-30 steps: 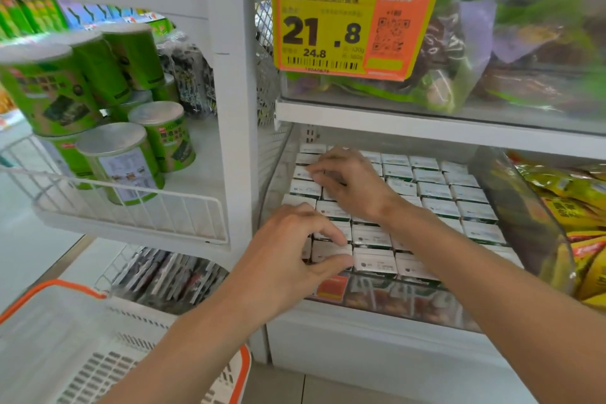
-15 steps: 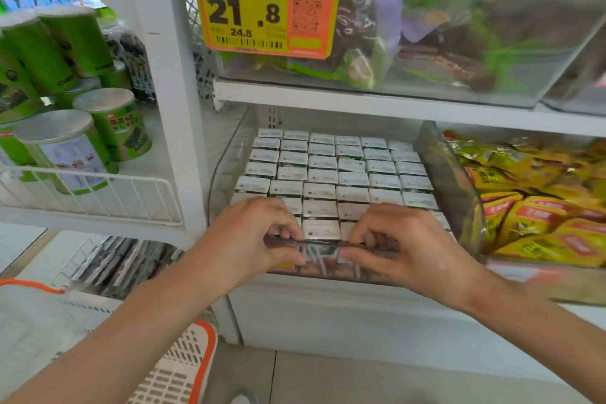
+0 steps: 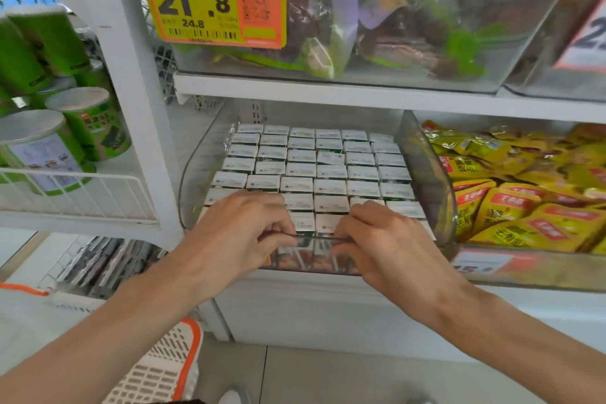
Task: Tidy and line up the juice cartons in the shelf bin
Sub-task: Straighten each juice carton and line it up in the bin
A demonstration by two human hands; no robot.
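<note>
Asker: Cartons first, where are they?

Watcher: The juice cartons (image 3: 329,170) stand packed upright in the clear bin (image 3: 196,174) on the middle shelf (image 3: 311,287). Their white tops face up, six across, row behind row to the back wall. The bin sits between the white upright post (image 3: 141,108) on its left and a bin of yellow snack packets (image 3: 524,200) on its right.

Asker: And the hands?

Watcher: Both are at the bin's front edge, one on either side of its middle. The left hand (image 3: 242,233) has its fingers curled over the front rim, and the right hand (image 3: 390,246) mirrors it. Each seems to pinch the rim, with the thumb on the outer face. I cannot tell whether the fingertips also touch the front-row cartons, because the knuckles hide them.

Asker: How much of the job is done?

Watcher: Most of it, I'd judge. From the back wall to about the middle, the rows run straight and the tops sit level. No carton is tipped or lying down. The leftmost column steps outward slightly toward the front, though that may be the wide lens.

Asker: What's left?

Watcher: The two or three front rows, which the hands cover, need a look. After that it's probably only squaring the bin with the shelf's front edge.
</note>
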